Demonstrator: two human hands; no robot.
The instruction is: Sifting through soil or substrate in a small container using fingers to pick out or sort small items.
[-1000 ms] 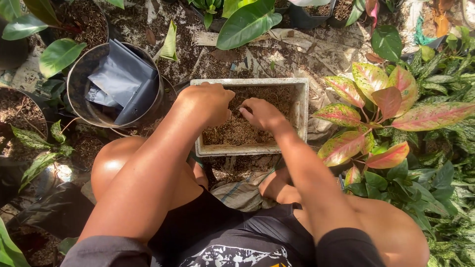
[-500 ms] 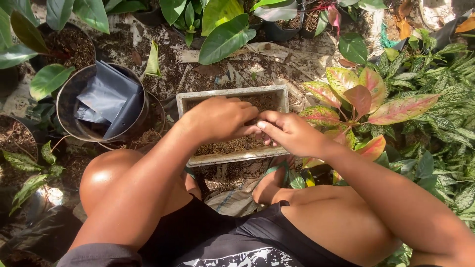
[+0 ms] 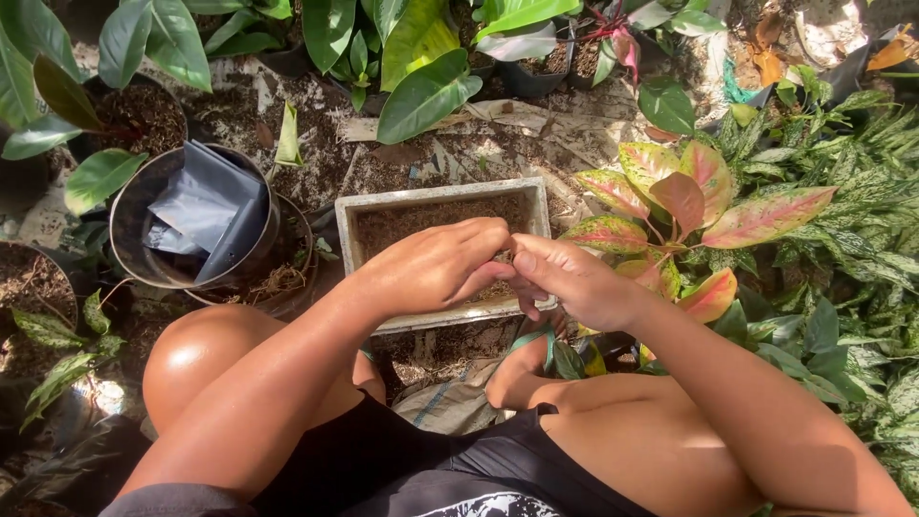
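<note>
A pale rectangular trough (image 3: pixel 350 230) filled with brown fibrous potting mix (image 3: pixel 412 218) lies on the ground in front of my knees. My left hand (image 3: pixel 436 268) and my right hand (image 3: pixel 565 280) are both raised just above its near edge, fingertips pressed together over the mix. The fingers of both hands are curled and pinched around something small that I cannot make out. A little mix seems to cling to the fingertips.
A round dark bucket (image 3: pixel 144 258) holding folded black plastic bags (image 3: pixel 206 206) stands left of the trough. A pink-and-green leafy plant (image 3: pixel 689 206) grows close on the right. Potted plants (image 3: pixel 426 91) crowd the far side, and soil-filled pots (image 3: pixel 29 282) sit at left.
Both hands have lifted out of the mix and drawn back toward me, meeting at the trough's near edge. The view has tilted down a little.
</note>
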